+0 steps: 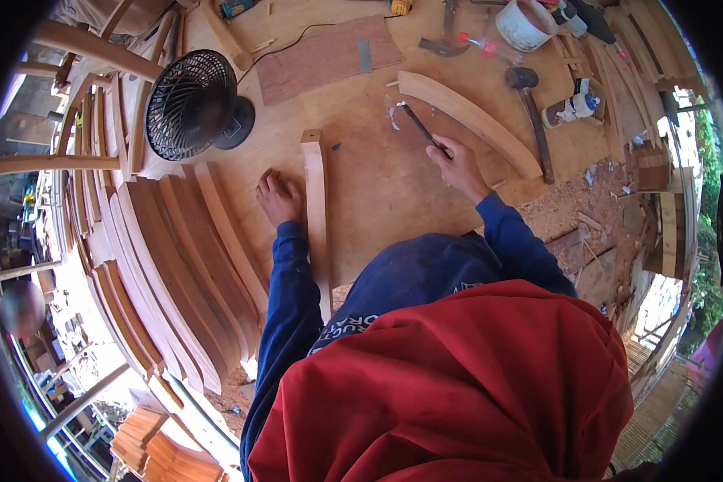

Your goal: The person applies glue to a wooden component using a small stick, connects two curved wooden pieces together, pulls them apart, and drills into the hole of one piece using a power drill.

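Note:
My right hand [455, 165] is closed round a thin dark stick-like tool [418, 124], whose far tip is beside a white smear on the wooden table [369, 177]. A curved wooden piece [474, 124] with a small peg at its far end lies just beyond that hand. My left hand [279, 197] rests on the tabletop with its fingers bent, its underside hidden. Close to its right lies a long wooden piece [316, 201] with a small hole in its far end, pointing toward my body.
A black fan [191, 104] stands at the back left, near stacked curved boards [181, 265]. At the back are a flat board [321, 60], a hammer [444, 46] and a white bucket [526, 24]. A mallet [522, 79] and an open glue-stained container [570, 107] are at the right.

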`<state>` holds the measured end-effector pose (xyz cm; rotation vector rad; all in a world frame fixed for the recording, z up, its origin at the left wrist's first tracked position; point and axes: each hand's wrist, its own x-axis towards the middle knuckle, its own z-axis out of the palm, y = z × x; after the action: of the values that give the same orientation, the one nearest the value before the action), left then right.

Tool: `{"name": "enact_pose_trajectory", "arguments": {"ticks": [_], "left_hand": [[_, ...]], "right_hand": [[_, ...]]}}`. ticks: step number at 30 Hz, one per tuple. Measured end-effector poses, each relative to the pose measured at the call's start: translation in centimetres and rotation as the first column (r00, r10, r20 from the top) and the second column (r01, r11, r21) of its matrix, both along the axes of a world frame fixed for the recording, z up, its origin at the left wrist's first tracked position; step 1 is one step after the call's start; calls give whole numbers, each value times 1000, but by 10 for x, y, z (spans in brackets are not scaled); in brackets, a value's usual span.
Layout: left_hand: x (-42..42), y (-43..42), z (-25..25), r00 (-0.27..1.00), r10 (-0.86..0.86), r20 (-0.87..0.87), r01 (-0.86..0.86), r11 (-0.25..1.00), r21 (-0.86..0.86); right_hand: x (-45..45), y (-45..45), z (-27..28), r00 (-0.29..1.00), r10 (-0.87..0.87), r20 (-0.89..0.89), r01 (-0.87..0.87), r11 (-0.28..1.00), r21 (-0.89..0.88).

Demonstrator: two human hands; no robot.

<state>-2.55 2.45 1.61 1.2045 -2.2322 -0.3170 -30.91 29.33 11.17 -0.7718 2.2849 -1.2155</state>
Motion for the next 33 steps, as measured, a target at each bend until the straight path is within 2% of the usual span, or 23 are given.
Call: {"name": "enact_pose_trajectory", "arguments": {"ticks": [4, 7, 10, 11, 14, 16, 19, 21, 23, 28, 33], "left_hand": [[0, -2, -5, 1000, -11, 12, 11, 1000, -29], [-1, 0, -3, 1000, -22, 0, 22, 998, -56], [2, -3, -8, 999, -41, 24, 43, 995, -92], [1, -2, -4, 999, -31, 41, 32, 999, -14], [1, -6, -16, 998, -53, 22, 54, 996, -65], [3, -8, -19, 998, -66, 6, 67, 996, -58], [5, -10, -17, 995, -81, 60, 87, 991, -101], [5, -11, -19, 995, -80, 64, 87, 991, -105], [7, -13, -21, 994, -78, 73, 85, 991, -103], [12, -18, -32, 991, -110, 74, 117, 988, -100], [12, -14, -28, 987, -133, 94, 144, 982, -121]], "right_hand": [[-3, 55, 13, 982, -68, -179, 51, 994, -98], [8, 115, 33, 922, -283, -263, 256, 958, -131], [15, 200, -5, 839, -493, -230, 499, 866, -38], [21, 230, -21, 800, -551, -237, 572, 820, 23], [34, 306, -71, 707, -644, -291, 706, 666, 241], [28, 345, -103, 696, -633, -340, 714, 555, 428], [-20, 397, -145, 893, -399, -207, 434, 648, 626], [-45, 380, -94, 785, -618, 52, 437, 610, 661], [-80, 391, -88, 751, -654, 84, 462, 613, 641], [-150, 407, -74, 812, -565, -149, 514, 568, 643], [-186, 399, -67, 825, -501, -262, 556, 634, 537]]}}
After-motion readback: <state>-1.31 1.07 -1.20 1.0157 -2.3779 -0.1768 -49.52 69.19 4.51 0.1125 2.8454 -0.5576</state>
